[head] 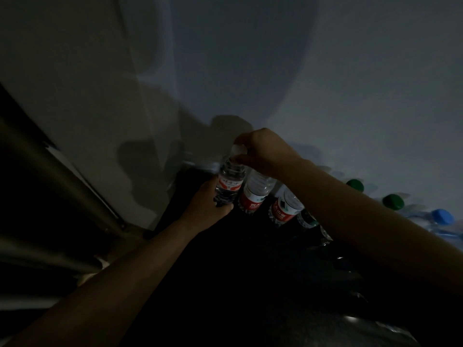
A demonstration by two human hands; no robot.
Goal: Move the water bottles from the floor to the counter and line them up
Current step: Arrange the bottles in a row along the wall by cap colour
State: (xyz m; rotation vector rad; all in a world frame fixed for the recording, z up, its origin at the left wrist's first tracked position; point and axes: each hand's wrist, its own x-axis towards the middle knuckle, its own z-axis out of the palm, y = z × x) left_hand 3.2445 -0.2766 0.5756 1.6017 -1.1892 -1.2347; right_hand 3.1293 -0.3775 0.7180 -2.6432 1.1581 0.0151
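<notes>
- left hand (208, 209) grips the lower body of a clear plastic water bottle with a red-and-white label (230, 182), fingers curled round it from the left side
- right hand (263, 151) comes in from above, fingertips pinched on that bottle's white screw cap (238, 148) — both hands are on the same bottle
- the bottle leans a little in this view, with the cap end toward the pale plain wall (300, 71)
- its base is hidden behind the left hand, so I cannot tell if it sits on the surface or is just off it
- it is at the left end of a row on the dark counter top (250, 259), close to the wall
- just to its right is a second clear bottle with a red band under a white label (253, 196); it is too dark to tell if the two touch
- next along is a third clear bottle with a red label and a dark mark on white (285, 209), beside the second
- then a bottle with a green label (309, 220), mostly hidden behind the right forearm
- further right along the wall are a round green cap (355, 184), a second green cap (393, 201) and a blue cap (442, 216) — the bottles under them are faint in the low light
- at far left is a dark slanted frame (50, 159); its detail is lost in the shadow
</notes>
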